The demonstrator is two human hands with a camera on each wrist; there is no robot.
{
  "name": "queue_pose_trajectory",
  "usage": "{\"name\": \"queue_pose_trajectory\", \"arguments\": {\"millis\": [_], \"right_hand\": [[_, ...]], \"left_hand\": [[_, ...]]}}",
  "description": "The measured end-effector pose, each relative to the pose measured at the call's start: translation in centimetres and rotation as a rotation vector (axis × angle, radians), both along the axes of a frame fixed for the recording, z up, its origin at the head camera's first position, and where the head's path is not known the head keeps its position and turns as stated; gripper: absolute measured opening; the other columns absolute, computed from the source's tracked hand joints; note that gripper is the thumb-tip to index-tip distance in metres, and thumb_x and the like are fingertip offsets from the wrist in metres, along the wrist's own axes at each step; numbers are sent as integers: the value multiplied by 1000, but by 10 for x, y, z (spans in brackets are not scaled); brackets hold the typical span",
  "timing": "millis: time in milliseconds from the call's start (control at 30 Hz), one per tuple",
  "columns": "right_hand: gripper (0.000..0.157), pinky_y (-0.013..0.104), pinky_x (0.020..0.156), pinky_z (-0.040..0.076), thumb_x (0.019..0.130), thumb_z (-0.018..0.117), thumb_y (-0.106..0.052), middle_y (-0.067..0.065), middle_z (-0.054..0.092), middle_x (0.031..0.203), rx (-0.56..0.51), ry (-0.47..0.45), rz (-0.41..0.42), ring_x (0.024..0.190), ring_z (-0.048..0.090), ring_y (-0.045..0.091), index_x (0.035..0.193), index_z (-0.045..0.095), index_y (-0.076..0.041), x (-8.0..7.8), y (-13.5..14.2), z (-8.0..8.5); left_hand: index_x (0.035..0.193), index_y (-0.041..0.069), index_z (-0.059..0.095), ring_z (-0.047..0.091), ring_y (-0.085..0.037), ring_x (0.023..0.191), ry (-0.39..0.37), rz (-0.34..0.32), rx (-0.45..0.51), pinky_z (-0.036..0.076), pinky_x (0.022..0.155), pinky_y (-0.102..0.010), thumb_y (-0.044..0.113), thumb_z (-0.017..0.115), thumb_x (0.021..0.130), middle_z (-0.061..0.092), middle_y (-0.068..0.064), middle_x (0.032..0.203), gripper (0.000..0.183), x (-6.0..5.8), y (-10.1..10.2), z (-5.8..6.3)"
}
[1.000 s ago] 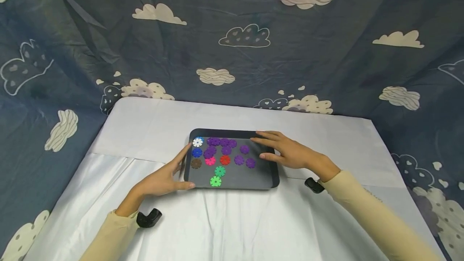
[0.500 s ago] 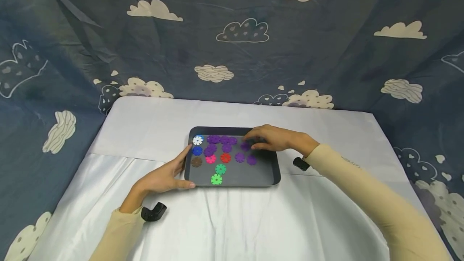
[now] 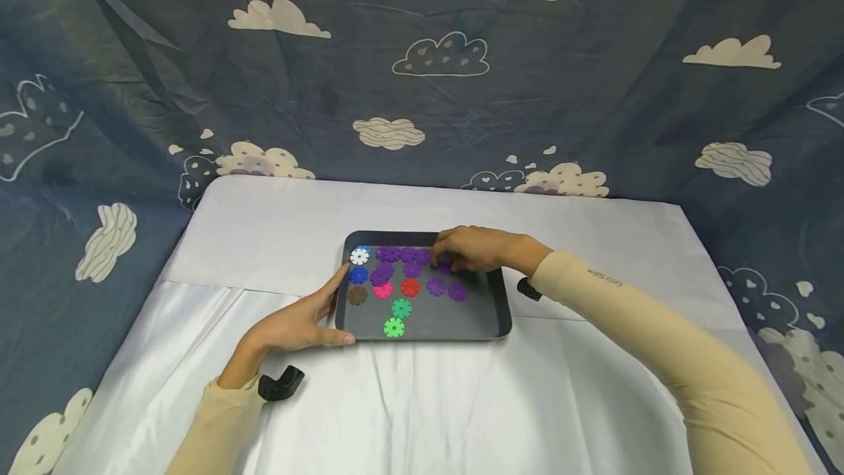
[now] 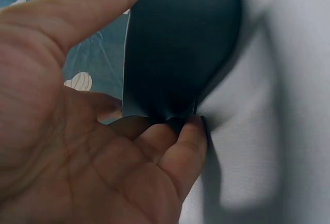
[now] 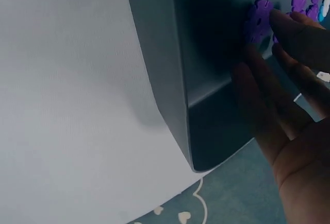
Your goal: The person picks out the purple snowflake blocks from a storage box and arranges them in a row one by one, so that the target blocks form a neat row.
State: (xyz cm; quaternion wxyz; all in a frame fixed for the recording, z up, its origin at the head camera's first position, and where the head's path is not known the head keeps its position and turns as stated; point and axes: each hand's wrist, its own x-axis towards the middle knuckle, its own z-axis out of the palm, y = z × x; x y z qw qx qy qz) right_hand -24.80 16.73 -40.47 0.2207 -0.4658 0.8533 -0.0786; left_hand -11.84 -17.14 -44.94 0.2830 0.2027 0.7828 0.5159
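A dark grey tray (image 3: 448, 322) holds several small notched plastic discs lying flat. Purple discs (image 3: 382, 274) cluster along its far side, some overlapping. My left hand (image 3: 293, 324) grips the tray's left side, and in the left wrist view its fingers (image 4: 188, 149) bend against the tray wall. My right hand (image 3: 480, 248) reaches over the far right part of the tray. In the right wrist view, its thumb is at the edge of a purple disc (image 5: 258, 22), while the other fingers are spread loosely beside it. Whether the disc is pinched is unclear.
A white disc (image 3: 360, 256), a blue one (image 3: 359, 275) and a brown one (image 3: 357, 295) line the tray's left. Pink (image 3: 383, 290), red (image 3: 410, 287) and green discs (image 3: 401, 308) lie nearer the middle. White cloth (image 3: 435, 402) covers the table; a cloud-patterned curtain (image 3: 316, 108) hangs behind.
My right hand has moved left and inward from the tray's right rim to the purple disc at the far right, its fingers bending down. The left hand keeps its hold on the tray.
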Motion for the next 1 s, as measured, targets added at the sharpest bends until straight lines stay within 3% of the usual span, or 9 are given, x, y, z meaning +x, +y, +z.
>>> {"name": "queue_pose_trajectory", "arguments": {"millis": [600, 1000], "right_hand": [[29, 33, 77, 56, 88, 74, -5, -3, 59, 112, 145, 31, 21, 93, 57, 14, 109, 66, -22, -6, -7, -2], [28, 31, 66, 52, 87, 75, -4, -6, 53, 104, 176, 77, 22, 88, 56, 14, 102, 63, -24, -6, -11, -7]], "left_hand": [[161, 18, -13, 13, -46, 150, 20, 7, -18, 19, 125, -56, 26, 80, 86, -8, -22, 166, 120, 0, -1, -3], [161, 16, -13, 16, -46, 149, 12, 9, -5, 21, 125, -56, 25, 81, 85, -6, -23, 167, 120, 1, 1, -2]]}}
